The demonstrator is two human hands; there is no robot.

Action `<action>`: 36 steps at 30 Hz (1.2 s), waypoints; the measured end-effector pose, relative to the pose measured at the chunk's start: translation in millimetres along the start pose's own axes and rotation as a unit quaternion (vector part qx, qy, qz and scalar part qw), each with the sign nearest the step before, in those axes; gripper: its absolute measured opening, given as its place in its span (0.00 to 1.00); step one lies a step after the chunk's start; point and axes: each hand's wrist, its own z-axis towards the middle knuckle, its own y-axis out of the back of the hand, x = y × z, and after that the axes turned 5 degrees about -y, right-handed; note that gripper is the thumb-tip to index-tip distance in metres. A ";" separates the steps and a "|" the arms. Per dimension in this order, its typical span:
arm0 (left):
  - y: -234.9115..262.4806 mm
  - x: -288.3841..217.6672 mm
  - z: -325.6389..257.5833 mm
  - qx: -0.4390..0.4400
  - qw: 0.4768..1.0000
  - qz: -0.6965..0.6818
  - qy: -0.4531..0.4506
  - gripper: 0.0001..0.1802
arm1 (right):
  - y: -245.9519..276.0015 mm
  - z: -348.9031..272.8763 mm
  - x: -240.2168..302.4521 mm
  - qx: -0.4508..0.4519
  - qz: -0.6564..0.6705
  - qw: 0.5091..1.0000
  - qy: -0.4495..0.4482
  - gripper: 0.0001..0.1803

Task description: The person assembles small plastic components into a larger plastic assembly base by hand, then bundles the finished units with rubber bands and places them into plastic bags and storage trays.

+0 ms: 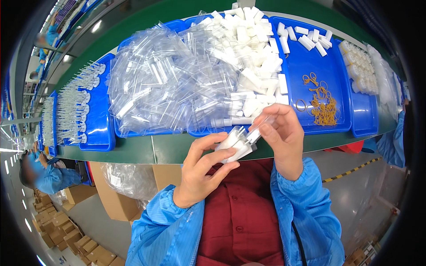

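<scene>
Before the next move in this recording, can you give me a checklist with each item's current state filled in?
1. Left hand has hold of the bundle of white pieces and clear plastic: ok.
2. Right hand has a clear plastic piece between its fingers: ok.
3. That piece is fully apart from the bundle: cannot tell, they overlap in this view.
4. More white pieces are at hand: ok, heaped beyond the hands.
5. Pile of clear sleeves is separate from the heaped white pieces: not ok, the two run together.
6. Yellow bands are away from both hands: ok, lying in the blue tray to the right.
</scene>
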 end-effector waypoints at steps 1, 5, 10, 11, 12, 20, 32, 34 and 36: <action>-1.0 0.9 1.2 0.007 1.000 0.017 -0.025 0.25 | 0.3 -1.0 0.0 0.007 -0.024 1.000 0.004 0.17; -1.4 -0.2 2.9 0.009 0.998 0.044 -0.034 0.25 | 6.1 -2.9 -3.6 0.000 -0.079 0.997 0.027 0.17; -1.6 -5.7 4.9 0.001 0.999 0.041 0.023 0.24 | 7.6 -4.9 -9.0 0.006 -0.100 0.993 0.059 0.18; -2.0 -5.3 5.0 0.002 0.999 0.041 0.023 0.24 | 7.3 -5.7 -10.5 0.005 -0.099 0.993 0.059 0.18; -2.1 -5.0 4.8 0.012 0.999 0.025 0.043 0.23 | 6.7 -6.8 -12.1 -0.004 -0.135 0.987 0.090 0.19; -6.0 3.8 0.5 0.026 0.991 -0.092 0.096 0.18 | 7.1 -10.5 -22.7 -0.026 -0.129 0.984 0.123 0.20; -13.7 3.3 -2.2 -0.032 0.977 -0.119 0.172 0.17 | 8.6 -9.1 -19.1 0.003 -0.248 0.946 0.209 0.19; -14.0 2.1 0.1 -0.038 0.985 -0.083 0.148 0.16 | 9.7 -9.1 -18.2 -0.030 -0.201 0.960 0.195 0.20; -13.9 0.9 1.7 -0.040 0.985 -0.082 0.146 0.16 | 11.0 -7.1 -11.7 -0.041 -0.182 0.965 0.184 0.20</action>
